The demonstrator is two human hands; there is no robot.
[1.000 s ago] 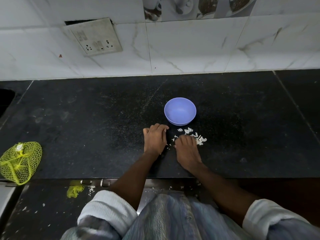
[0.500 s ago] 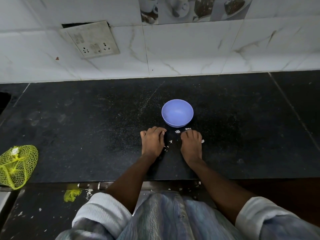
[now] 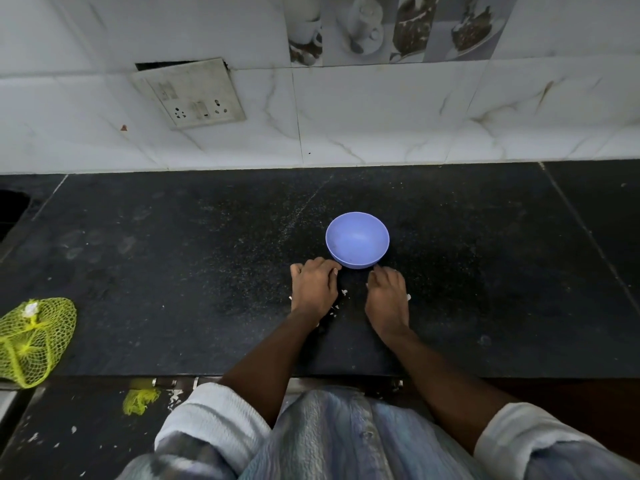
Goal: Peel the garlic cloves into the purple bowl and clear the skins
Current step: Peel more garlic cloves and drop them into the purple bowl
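Your black counter (image 3: 173,271) carries the purple bowl (image 3: 357,240) at center, white skins (image 3: 344,292) below it, and a yellow net bag (image 3: 31,341) at left.

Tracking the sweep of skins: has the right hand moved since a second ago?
Yes. The right hand slid forward, nearer the bowl, covering the skins.

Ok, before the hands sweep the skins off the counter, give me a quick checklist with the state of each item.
1. Purple bowl upright on the counter: ok.
2. Bowl out of the sweep path, just beyond both hands: ok.
3. Left hand palm down on the counter: ok.
4. Right hand covering the skins: cannot tell how many.
5. Stray skins between the hands gathered: not ok.
6. Peeled cloves in the bowl: cannot tell.
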